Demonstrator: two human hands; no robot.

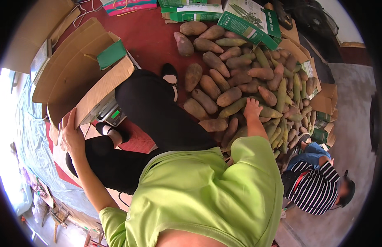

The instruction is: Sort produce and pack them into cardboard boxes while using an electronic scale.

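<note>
On my left, an open cardboard box [110, 88] stands over a digital scale [113, 117] with a lit green display. My left hand [71, 133] is closed on the near edge of the box, fingers along its outer flap. My right hand [252, 109] reaches into a big heap of brown and green cucumber-shaped gourds. Its fingers are spread and touch a greenish gourd [270, 112]; none is lifted. Beside that hand lie another green gourd [233, 107] and a brown gourd [229, 96].
Green printed cartons [250, 20] stand behind the heap, near a black fan [310, 18]. Red floor covering [154, 41] runs between box and gourds. My legs [158, 107] lie between them. At the right, a person in a striped shirt [316, 181] bends by the heap.
</note>
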